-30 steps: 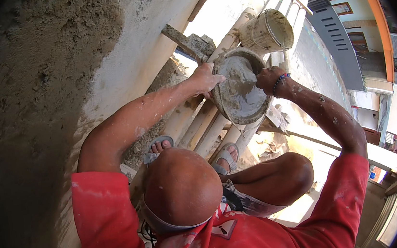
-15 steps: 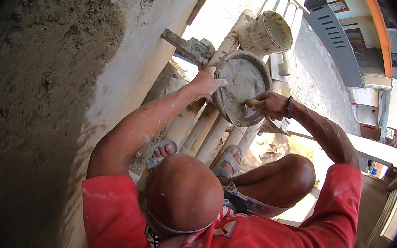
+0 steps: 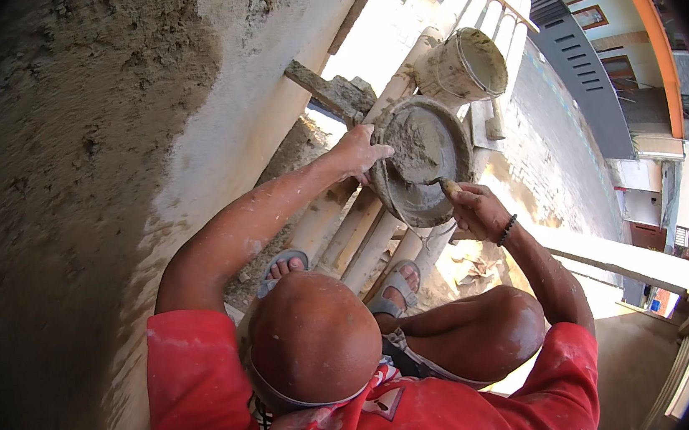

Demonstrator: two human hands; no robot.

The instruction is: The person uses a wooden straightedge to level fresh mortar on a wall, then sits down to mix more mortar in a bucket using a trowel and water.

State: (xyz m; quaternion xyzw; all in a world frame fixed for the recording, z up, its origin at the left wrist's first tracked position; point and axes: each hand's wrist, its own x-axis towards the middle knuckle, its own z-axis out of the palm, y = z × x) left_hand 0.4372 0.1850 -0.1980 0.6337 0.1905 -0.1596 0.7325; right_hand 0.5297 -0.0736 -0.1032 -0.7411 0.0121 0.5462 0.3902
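Observation:
My left hand [image 3: 360, 153] grips the left rim of a round, mortar-caked bucket [image 3: 464, 134], thumb over the edge. Inside lies wet grey mortar [image 3: 423, 144], rough and heaped toward the far side. On the near right side, my right hand [image 3: 479, 213] is closed around the handle of a trowel [image 3: 448, 188]. Its blade reaches into the mortar and is mostly hidden. A thin wire bail hangs at the bucket's near left side.
Bamboo poles [image 3: 362, 242] form the platform under my sandalled feet. Beyond the mortar bucket stands a second dirty bucket [image 3: 445, 70]. A rough plastered wall [image 3: 106, 181] rises on the left, with a mortar-crusted board [image 3: 330, 89] near it. Paved ground lies below at right.
My right hand has drawn a little nearer to me with the trowel. The mortar's surface, smoother and paler before, now looks rough and heaped. My left hand stays on the rim.

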